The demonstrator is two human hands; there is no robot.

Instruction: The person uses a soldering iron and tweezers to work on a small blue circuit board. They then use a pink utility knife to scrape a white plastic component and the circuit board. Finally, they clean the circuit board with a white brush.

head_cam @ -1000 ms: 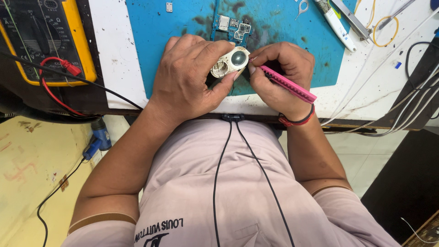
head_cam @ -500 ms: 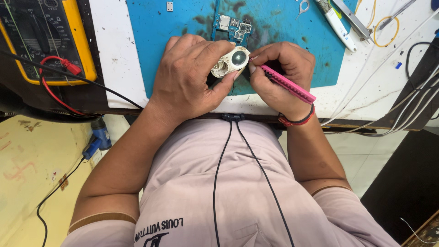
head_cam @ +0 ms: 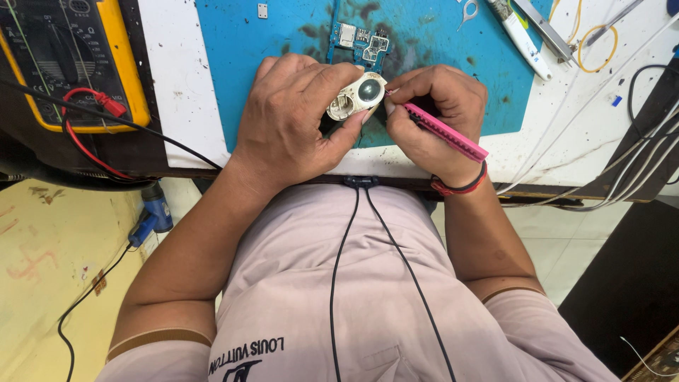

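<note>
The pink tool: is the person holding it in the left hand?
No. The pink tool lies gripped in the right hand, while the left hand holds a small white oval part over the blue mat.

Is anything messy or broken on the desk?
Yes. The blue mat has dark smudgy stains near the small circuit board, and the white desk is speckled with dirt. Loose wires trail off its right side. Nothing looks broken.

Small white oval magnifier loupe (head_cam: 357,97) with a round dark lens and a second pale round window, tilted, held above the blue mat, slim pink ridged tool (head_cam: 444,131) angled, tip beside the loupe's lens end
</note>
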